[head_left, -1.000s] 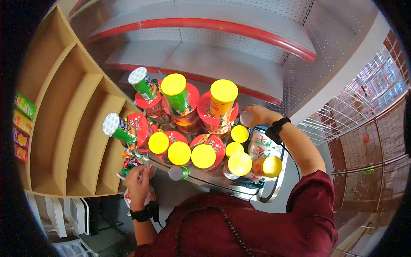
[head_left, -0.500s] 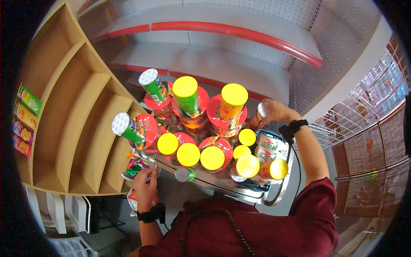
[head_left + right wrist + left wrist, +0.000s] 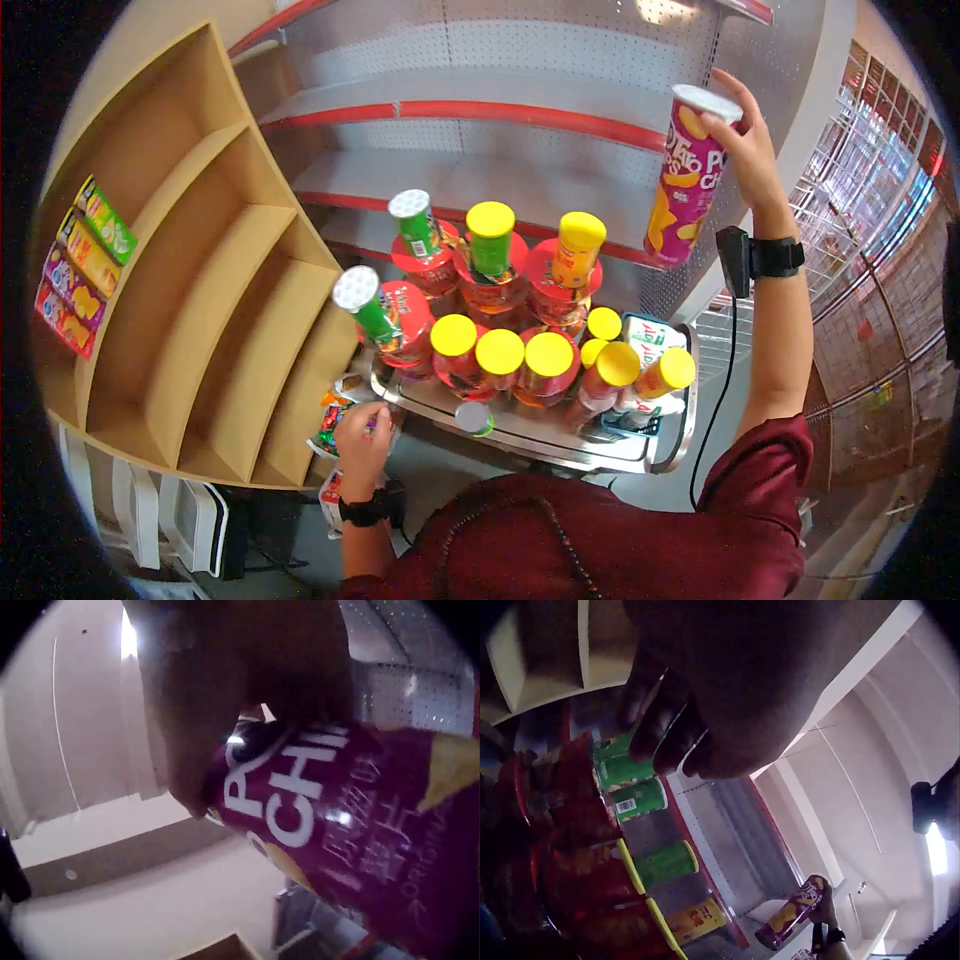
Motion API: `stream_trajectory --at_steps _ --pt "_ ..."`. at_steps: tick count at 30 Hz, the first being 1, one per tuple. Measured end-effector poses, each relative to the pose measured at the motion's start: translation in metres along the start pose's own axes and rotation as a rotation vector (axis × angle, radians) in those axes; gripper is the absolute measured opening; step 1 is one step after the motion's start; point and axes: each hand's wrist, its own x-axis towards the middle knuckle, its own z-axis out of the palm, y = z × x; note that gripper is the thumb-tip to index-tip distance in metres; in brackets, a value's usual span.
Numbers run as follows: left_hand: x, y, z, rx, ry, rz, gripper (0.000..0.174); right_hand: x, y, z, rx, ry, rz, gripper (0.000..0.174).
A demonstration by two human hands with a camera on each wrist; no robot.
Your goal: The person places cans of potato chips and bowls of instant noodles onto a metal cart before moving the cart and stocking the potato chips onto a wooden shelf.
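Note:
My right hand [image 3: 752, 150] grips a purple potato chip canister [image 3: 686, 175] near its white-lidded top, raised in front of the shelves at the right. In the right wrist view the canister [image 3: 322, 817] fills the lower right, with the thumb and fingers around its upper end. My left hand [image 3: 364, 440] hangs loosely curled beside the near left corner of a metal cart [image 3: 590, 452], over some colourful snack packs [image 3: 330, 420]. In the left wrist view its fingers [image 3: 679, 731] are dark and loosely bent, with nothing seen in them.
The cart bears several red-lidded jars [image 3: 410, 318] with green canisters [image 3: 422, 238] and a yellow canister [image 3: 577, 262] on top. White bottles [image 3: 650, 335] sit in a basket at its right end. Grey shelves [image 3: 480, 185] with red edges stand behind; a wooden shelf unit [image 3: 215, 330] curves at left.
My right hand has lifted the canister from the cart's far right side up to shelf height. My left hand stays by the cart's near left corner. The head view has shifted.

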Motion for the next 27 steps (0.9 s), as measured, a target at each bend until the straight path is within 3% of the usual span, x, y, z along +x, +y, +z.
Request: stream_trajectory --at_steps 4,7,13,15,17,19,20,21,23,24,27 --pt "-0.009 -0.013 -0.036 -0.024 0.041 0.05 0.01 -0.004 -0.043 0.047 0.322 -0.063 0.04 0.045" --pt "-0.019 -0.018 -0.071 -0.042 0.112 0.072 0.011 -0.032 -0.079 0.136 0.64 -0.144 0.088 0.044" --pt "-0.039 -0.031 -0.122 -0.214 0.054 0.033 0.022 -0.098 -0.131 0.284 0.549 -0.472 0.254 0.049" --pt "-0.048 -0.044 -0.136 -0.218 0.059 0.043 0.026 -0.119 -0.133 0.333 0.562 -0.609 0.131 0.057" --pt "-0.062 -0.057 -0.151 -0.264 0.038 -0.029 0.033 -0.144 -0.161 0.369 0.69 -0.764 0.262 0.068" --pt "-0.075 -0.07 -0.165 -0.173 0.055 -0.045 0.043 -0.166 -0.161 0.413 0.773 -0.818 0.26 0.073" --pt "-0.081 -0.082 -0.171 -0.142 0.002 -0.065 0.059 -0.174 -0.167 0.429 0.744 -0.838 0.195 0.072" --pt "-0.087 -0.089 -0.177 -0.127 0.019 -0.074 0.059 -0.183 -0.172 0.445 0.757 -0.857 0.233 0.073" --pt "-0.091 -0.086 -0.188 -0.436 0.039 -0.155 0.071 -0.197 -0.179 0.478 0.846 -0.884 0.247 0.072" --pt "-0.094 -0.09 -0.194 -0.422 0.054 -0.163 0.071 -0.205 -0.186 0.49 0.936 -0.884 0.333 0.072" --pt "-0.107 -0.107 -0.207 -0.555 0.079 -0.295 0.076 -0.217 -0.198 0.524 0.963 -0.938 0.348 0.071"
